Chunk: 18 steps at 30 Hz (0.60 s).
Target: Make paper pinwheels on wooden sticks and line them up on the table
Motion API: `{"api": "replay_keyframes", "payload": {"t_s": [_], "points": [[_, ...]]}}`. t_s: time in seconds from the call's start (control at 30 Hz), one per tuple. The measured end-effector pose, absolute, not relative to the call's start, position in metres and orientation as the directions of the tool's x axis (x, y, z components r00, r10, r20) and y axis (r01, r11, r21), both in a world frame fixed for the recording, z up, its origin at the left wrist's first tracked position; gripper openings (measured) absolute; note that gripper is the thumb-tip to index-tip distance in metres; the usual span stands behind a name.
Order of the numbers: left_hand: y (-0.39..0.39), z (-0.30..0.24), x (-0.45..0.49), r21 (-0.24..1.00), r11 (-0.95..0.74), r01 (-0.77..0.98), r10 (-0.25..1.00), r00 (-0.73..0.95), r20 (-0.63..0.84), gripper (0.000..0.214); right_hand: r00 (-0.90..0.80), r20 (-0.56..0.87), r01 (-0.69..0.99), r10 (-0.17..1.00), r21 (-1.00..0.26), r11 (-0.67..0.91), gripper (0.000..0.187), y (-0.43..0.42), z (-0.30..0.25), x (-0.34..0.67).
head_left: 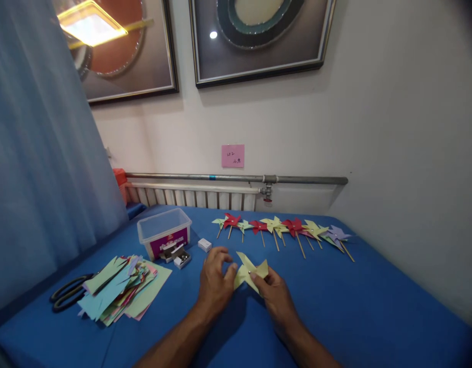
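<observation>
A pale yellow paper pinwheel (241, 276) is held up above the blue-covered bed, with a small pin at its middle. My right hand (277, 296) grips it from the right, thumb pressed near the centre and fingers behind the paper. No stick shows on this pinwheel. Close to its left blade is my left hand (216, 278), fingers loosely curved and thumb apart from them; whether the thumb touches the paper I cannot tell. A small white box (204, 245) lies just beyond my left hand. An opened little box (182, 259) with shiny metal pieces sits further left.
Several finished pinwheels on sticks (293, 227) lie in a row along the far side. On the left are a clear plastic tub (164, 227), a pile of coloured paper (117, 289) and black-handled scissors (69, 294). A pipe (308, 180) runs along the wall.
</observation>
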<state>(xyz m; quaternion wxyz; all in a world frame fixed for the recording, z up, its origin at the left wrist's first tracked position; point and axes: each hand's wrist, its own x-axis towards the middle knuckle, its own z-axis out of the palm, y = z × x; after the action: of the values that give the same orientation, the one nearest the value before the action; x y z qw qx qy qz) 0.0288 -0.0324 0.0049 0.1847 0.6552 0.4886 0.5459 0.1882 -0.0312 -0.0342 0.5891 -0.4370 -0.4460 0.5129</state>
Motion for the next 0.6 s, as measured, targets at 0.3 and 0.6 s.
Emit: {"api": "replay_keyframes", "payload": {"t_s": [0.3, 0.6], "points": [[-0.027, -0.004, 0.034, 0.935, 0.208, -0.286, 0.964, 0.224, -0.145, 0.039, -0.021, 0.104, -0.158, 0.994, -0.982, 0.100, 0.050, -0.038, -0.033, 0.185], [-0.023, -0.011, 0.037, 0.963, 0.171, -0.209, 0.973, 0.187, -0.133, 0.036, -0.002, 0.147, -0.121, 0.989, -0.982, 0.146, 0.035, -0.039, -0.032, 0.186]]}}
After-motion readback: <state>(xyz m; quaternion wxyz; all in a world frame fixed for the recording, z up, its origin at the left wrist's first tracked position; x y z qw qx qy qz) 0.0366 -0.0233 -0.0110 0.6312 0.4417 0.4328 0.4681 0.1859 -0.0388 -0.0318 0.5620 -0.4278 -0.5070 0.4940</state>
